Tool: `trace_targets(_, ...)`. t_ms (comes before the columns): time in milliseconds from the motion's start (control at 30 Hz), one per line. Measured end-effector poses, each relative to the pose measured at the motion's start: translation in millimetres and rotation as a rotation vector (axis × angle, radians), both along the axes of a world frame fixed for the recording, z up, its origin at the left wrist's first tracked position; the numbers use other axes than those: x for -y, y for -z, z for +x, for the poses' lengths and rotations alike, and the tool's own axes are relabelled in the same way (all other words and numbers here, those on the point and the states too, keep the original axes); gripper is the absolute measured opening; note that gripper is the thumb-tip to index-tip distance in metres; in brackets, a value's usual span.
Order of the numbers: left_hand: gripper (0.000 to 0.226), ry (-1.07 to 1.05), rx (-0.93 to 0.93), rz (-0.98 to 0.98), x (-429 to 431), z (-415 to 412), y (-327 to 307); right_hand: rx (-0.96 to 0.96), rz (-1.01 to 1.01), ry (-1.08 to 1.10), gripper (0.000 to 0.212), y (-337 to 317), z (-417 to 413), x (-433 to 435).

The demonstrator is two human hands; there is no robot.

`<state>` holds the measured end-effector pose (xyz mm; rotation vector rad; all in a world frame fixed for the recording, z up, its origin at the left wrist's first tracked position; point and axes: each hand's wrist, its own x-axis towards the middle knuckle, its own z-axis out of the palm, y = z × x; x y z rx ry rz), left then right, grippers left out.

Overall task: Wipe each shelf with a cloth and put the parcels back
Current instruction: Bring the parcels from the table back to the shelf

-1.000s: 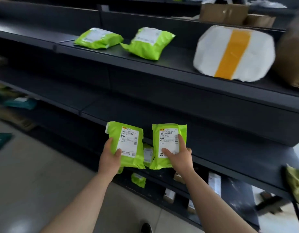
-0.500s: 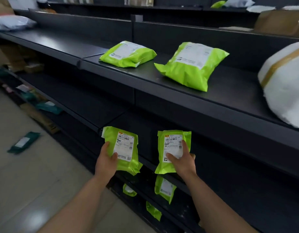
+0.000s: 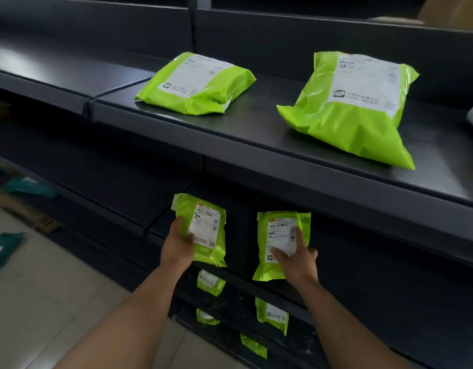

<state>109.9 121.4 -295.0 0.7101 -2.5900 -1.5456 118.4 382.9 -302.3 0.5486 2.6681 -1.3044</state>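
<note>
Parcel (image 3: pixel 204 227) gripped in left hand (image 3: pixel 176 247), second parcel (image 3: pixel 279 227) seemingly pinched in right hand (image 3: pixel 296 261)

No words or numbers are legible anywhere. White shipping labels with barcodes and tiny blurred print sit on the left held parcel (image 3: pixel 216 255), gripped by the left hand (image 3: pixel 176 246), and on the right held parcel (image 3: pixel 263 271), gripped by the right hand (image 3: pixel 296 259). The flatter shelf parcel (image 3: pixel 203 99) and the bigger shelf parcel (image 3: pixel 349 129) carry larger white labels, each with a small dark logo beside smeared print.

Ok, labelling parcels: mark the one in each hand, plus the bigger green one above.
Left-hand parcel (image 3: pixel 206 225): head view, label.
Right-hand parcel (image 3: pixel 280 233): head view, label.
Bigger green parcel (image 3: pixel 363 81): head view, label.
</note>
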Motion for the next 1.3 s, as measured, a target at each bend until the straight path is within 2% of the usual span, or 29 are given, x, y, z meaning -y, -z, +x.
trace_targets(300,0.057,0.344,0.099,-0.111,27.5,-77.8,15.0,0.034,-0.033,0.259,0.082,9.7,-8.4,32.9)
trace_targets(433,0.057,0.394,0.129,-0.208,36.8,-96.3,25.7,0.037,0.007,0.289,0.082,13.8,-9.0,44.0)
trace_targets(567,0.052,0.456,0.191,-0.428,39.9,-101.4,32.6,0.169,0.289,0.288,0.086,19.7,-10.6,49.8)
trace_targets(633,0.052,0.479,0.13,-0.532,39.4,-98.3,31.3,0.2,0.434,0.29,0.087,19.0,-9.5,52.4)
trace_targets(733,0.071,0.612,0.031,-0.624,31.5,-92.3,26.9,0.155,0.483,0.273,0.09,14.9,-7.1,60.8)
trace_targets(833,0.085,0.773,0.088,-0.711,19.2,-87.8,26.1,0.173,0.499,0.177,0.099,15.8,-7.3,74.5)
trace_targets(967,0.074,0.818,0.117,-0.703,18.6,-88.5,31.2,0.184,0.473,0.154,0.091,21.1,-6.1,77.5)
trace_targets(1300,0.074,0.837,0.138,-0.734,20.3,-99.9,36.9,0.213,0.481,0.143,0.09,20.2,-11.9,69.1)
